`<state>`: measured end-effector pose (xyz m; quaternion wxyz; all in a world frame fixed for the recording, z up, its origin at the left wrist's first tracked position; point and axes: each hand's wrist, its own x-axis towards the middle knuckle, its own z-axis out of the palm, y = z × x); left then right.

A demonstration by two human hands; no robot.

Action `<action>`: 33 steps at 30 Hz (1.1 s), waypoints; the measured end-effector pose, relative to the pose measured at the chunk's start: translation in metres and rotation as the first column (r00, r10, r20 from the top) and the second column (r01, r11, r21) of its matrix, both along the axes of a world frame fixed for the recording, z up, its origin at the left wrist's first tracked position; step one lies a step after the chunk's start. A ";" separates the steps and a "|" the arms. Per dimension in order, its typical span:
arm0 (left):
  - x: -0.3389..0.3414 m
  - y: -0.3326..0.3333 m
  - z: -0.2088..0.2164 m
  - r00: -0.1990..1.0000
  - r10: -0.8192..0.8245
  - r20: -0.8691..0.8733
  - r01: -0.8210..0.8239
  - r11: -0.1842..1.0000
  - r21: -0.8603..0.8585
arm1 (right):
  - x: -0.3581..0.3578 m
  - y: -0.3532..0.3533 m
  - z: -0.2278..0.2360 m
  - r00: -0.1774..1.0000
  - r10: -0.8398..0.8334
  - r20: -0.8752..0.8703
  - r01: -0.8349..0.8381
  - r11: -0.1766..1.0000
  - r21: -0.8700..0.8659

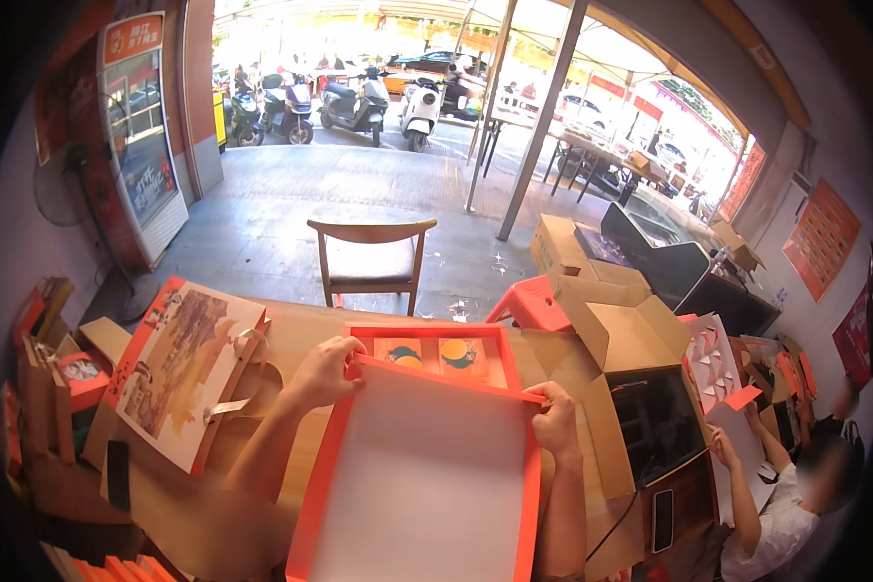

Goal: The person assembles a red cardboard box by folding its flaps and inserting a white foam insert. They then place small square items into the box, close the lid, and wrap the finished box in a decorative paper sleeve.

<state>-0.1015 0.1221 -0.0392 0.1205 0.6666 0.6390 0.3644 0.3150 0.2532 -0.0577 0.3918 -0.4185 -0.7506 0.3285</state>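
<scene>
A shallow orange-red box lid (436, 475) is tilted up in front of me, its pale inner side toward me. My left hand (328, 373) is closed on its far left corner. At the far right corner, my right hand (556, 419) grips the lid's edge between thumb and curled fingers. Just beyond the lid's far edge lies an orange-red gift box (427, 331) on the wooden table. Inside it, small square packets (461, 356) with a dark blue and yellow moon print show. The lid hides the near part of this box.
A large printed gift bag (179, 369) lies left on the table, a dark phone (117, 475) beside it. To the right are an open cardboard box (630, 335) and another phone (662, 521). A co-worker (776, 514) handles a sheet there. A chair (373, 257) stands beyond the table.
</scene>
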 end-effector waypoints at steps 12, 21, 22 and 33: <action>0.021 -0.017 0.029 0.958 0.208 -0.196 -0.252 0.937 -0.240 | -0.002 -0.005 0.009 0.999 -0.026 0.043 0.025 0.999 0.023; 0.033 -0.030 0.045 0.896 0.285 -0.341 -0.374 0.897 -0.233 | -0.005 -0.013 0.023 0.997 -0.029 0.073 0.032 0.999 -0.041; 0.033 -0.027 0.038 0.880 0.315 -0.356 -0.399 0.897 -0.193 | -0.005 -0.013 0.024 0.997 -0.031 0.076 0.035 0.998 -0.046; 0.023 -0.024 0.030 0.927 0.240 -0.288 -0.280 0.954 -0.105 | -0.002 -0.009 0.019 0.998 0.026 0.055 -0.026 1.000 -0.005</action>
